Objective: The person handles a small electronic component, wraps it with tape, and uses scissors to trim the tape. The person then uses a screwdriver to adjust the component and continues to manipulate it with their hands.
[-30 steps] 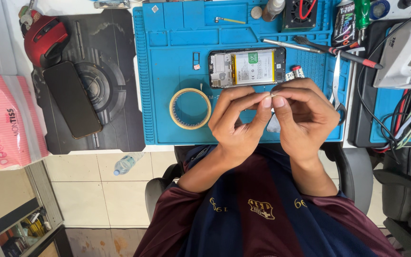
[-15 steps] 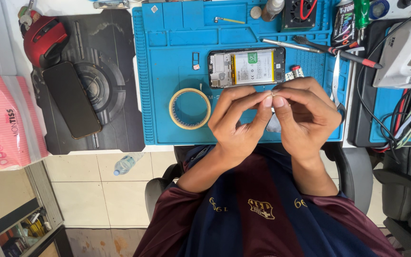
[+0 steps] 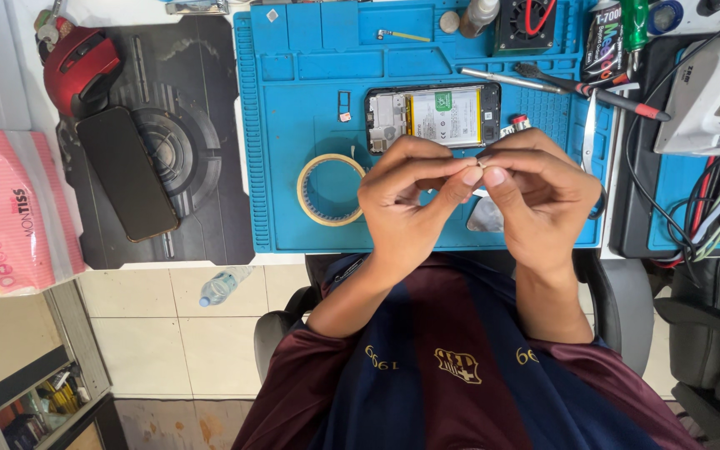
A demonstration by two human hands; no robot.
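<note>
My left hand (image 3: 414, 200) and right hand (image 3: 539, 200) met fingertip to fingertip, pinched on tiny pale part (image 3: 480, 164) above blue mat (image 3: 293, 142), near opened phone (image 3: 432, 117). Risk as judged: slight slip, part dropped, lost among bench clutter.

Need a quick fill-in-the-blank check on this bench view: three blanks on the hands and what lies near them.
1. Both hands pinch a tiny part between their ____.
2. The opened phone lies on the ____ work mat.
3. The tape roll lies beside the person's ____ hand, away from the other hand.

Missing words: fingertips; blue; left
</note>
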